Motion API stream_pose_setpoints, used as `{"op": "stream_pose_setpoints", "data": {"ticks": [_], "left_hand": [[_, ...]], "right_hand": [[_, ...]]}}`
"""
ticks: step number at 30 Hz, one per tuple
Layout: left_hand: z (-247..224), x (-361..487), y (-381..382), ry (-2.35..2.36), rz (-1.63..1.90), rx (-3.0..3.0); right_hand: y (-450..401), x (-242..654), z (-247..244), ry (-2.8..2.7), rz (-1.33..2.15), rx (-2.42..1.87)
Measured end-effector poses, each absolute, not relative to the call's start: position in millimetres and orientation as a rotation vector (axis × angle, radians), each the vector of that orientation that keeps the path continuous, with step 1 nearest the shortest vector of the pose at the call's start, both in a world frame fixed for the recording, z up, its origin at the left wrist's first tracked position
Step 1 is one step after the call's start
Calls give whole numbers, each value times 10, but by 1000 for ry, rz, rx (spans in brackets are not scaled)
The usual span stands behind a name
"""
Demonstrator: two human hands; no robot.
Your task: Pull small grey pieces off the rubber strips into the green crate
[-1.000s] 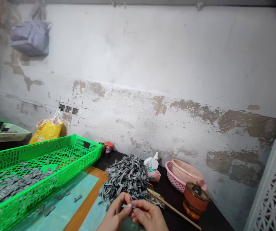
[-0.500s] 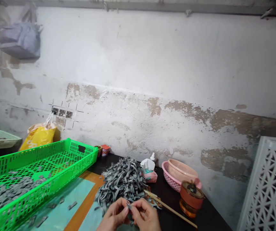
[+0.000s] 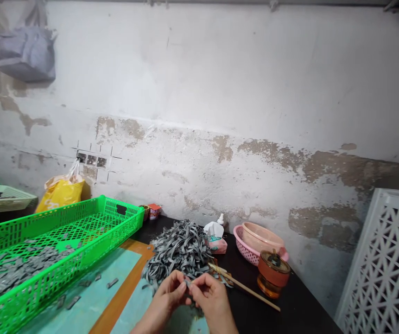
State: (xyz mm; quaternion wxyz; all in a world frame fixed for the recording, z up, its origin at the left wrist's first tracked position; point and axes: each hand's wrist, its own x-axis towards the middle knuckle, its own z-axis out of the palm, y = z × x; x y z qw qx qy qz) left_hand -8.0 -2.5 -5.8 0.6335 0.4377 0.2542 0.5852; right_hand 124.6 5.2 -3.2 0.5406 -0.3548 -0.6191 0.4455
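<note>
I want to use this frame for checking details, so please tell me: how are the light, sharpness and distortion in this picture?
In the head view, soft, even light falls on the plaster wall without strong glare; the top right corner darkens; the wide lens stretches the green plastic tray; the left hand and right hand look fairly sharp, but the small grey strip is too small to see clearly.

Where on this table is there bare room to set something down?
Bare dark tabletop lies right of the wooden stick, in front of the orange lidded jar. Some teal mat shows between the green crate and the orange strip, among scattered gray pieces. It's crowded around the gray strip pile and pink basket.
</note>
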Motion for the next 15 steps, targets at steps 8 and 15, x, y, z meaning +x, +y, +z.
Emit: {"op": "stream_pose_setpoints", "data": {"ticks": [8, 15], "left_hand": [[281, -305, -110, 876, 1614, 1188], [1278, -1393, -457, 1549, 1692, 1543]], "right_hand": [[126, 1464, -14, -1717, 625, -1077], [126, 1533, -72, -2068, 278, -1301]]}}
